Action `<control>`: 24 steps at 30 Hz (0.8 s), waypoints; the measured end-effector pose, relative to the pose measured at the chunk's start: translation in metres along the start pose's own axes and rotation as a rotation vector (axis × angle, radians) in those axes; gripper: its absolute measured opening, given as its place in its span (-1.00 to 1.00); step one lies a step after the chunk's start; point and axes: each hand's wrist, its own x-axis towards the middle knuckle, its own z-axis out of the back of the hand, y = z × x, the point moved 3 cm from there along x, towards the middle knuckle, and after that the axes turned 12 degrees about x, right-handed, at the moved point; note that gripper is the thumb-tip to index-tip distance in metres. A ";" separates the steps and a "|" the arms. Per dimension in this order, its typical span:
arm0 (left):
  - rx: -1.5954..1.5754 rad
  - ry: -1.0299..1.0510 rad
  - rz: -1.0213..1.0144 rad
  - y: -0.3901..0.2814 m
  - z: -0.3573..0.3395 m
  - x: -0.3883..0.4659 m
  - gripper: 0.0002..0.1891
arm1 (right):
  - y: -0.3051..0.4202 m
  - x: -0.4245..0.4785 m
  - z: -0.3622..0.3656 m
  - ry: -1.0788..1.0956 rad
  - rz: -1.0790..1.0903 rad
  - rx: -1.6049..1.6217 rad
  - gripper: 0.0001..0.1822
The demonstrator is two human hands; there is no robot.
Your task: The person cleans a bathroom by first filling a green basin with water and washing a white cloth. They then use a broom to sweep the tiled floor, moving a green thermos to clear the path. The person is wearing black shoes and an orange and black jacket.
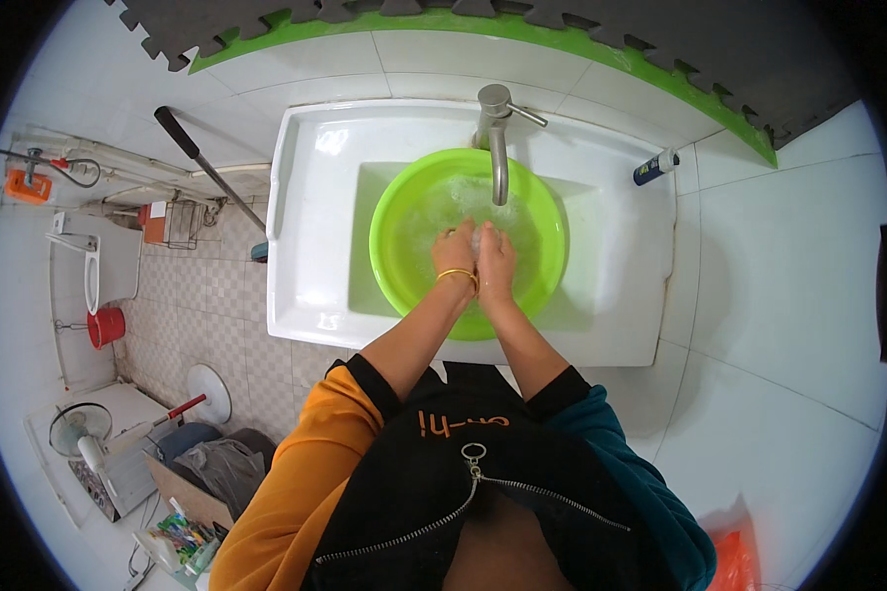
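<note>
A round lime-green plastic basin [384, 244] sits in a white ceramic sink [318, 221], with foamy water inside. Over the water, below the metal faucet [499, 166], my left hand [454, 253] and my right hand [496, 262] are side by side, palms facing. A gold-coloured bangle [457, 272] circles the left wrist. Something pale and wet, perhaps foam or water, shows between the fingers; whether the hands grip anything is unclear. The faucet's spout hangs just beyond the fingertips.
A dark blue bottle [654, 168] lies at the sink's right rim. Left of the sink leans a long-handled tool [214, 173]. Farther left are a red bucket [106, 328], a white fan [81, 432] and a cardboard box [185, 491]. Dark foam mats [680, 37] line the top.
</note>
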 end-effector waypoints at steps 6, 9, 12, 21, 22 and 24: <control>1.196 -0.214 -0.889 0.009 -0.007 0.012 -0.91 | -0.009 0.014 0.011 0.035 -0.212 0.256 -0.67; 1.358 -0.239 -1.006 0.004 -0.010 0.007 -0.87 | -0.002 0.016 0.014 0.052 -0.352 0.193 -0.67; 1.395 -0.173 -0.972 -0.002 0.008 0.029 -0.86 | 0.025 0.011 0.018 0.246 -0.314 0.014 -0.57; 0.729 -0.373 -0.610 -0.036 0.148 -0.003 -0.51 | 0.012 0.049 0.127 0.124 -0.140 -0.104 -0.54; 0.906 -0.218 -0.528 -0.018 0.165 0.012 -0.50 | 0.010 0.035 0.124 0.168 -0.452 0.230 -0.60; 0.966 -0.077 -0.353 -0.007 0.179 0.007 -0.49 | -0.007 0.025 0.136 0.214 -0.691 0.386 -0.61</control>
